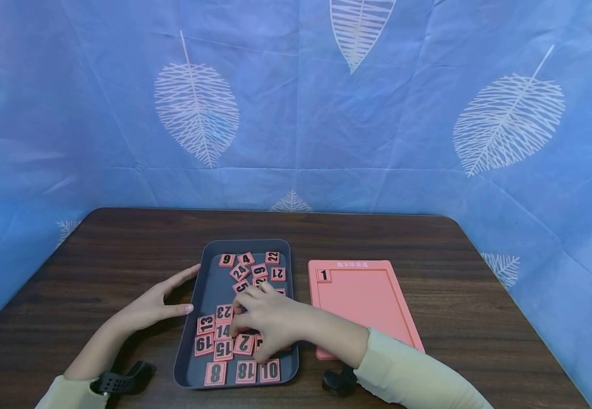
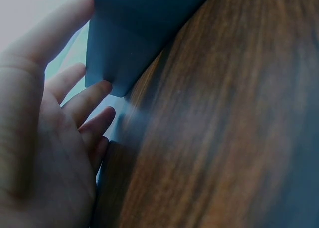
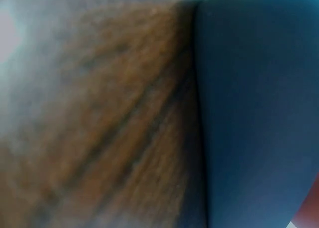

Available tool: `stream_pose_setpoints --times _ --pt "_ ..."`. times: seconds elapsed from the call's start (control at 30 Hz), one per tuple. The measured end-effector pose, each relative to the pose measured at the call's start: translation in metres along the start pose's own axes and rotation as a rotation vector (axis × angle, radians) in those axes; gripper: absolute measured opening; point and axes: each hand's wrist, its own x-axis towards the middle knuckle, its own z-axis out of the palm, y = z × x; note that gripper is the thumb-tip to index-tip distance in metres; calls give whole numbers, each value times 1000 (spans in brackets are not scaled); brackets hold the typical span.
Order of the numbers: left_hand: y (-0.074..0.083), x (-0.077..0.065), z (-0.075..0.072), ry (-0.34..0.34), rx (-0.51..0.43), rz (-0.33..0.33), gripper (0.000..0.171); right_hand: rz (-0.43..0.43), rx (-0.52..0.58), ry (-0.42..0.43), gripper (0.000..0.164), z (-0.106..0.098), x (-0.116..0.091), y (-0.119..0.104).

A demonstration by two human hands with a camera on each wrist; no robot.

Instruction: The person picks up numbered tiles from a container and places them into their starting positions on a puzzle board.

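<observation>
One tile [image 1: 323, 275] sits on the lower-right board [image 1: 357, 301], other tiles [image 1: 216, 373] remain in the tray [image 1: 211, 289], left hand [image 1: 150, 304] spread, right hand [image 1: 270, 318] grip unclear.

Black-numbered pink tiles [image 1: 216, 373]; slate-blue tray [image 1: 209, 292]; pink board [image 1: 359, 304]; brown wood-grained table [image 1: 479, 324]; blue cloth [image 1: 275, 102] with white leaves [image 1: 197, 108]; sleeves [image 1: 413, 366] perhaps pale green
</observation>
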Motion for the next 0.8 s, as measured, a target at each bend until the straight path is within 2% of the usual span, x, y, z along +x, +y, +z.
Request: stream_pose_setpoints --times 0.3,0.6,0.8 --pt "-1 2 -2 5 3 -7 78 21 -6 42 34 1 0 -1" --pt "0 1 -2 1 6 6 77 -17 19 39 37 1 0 1" --pt "3 0 -2 5 18 8 77 -37 0 66 36 2 -1 7"
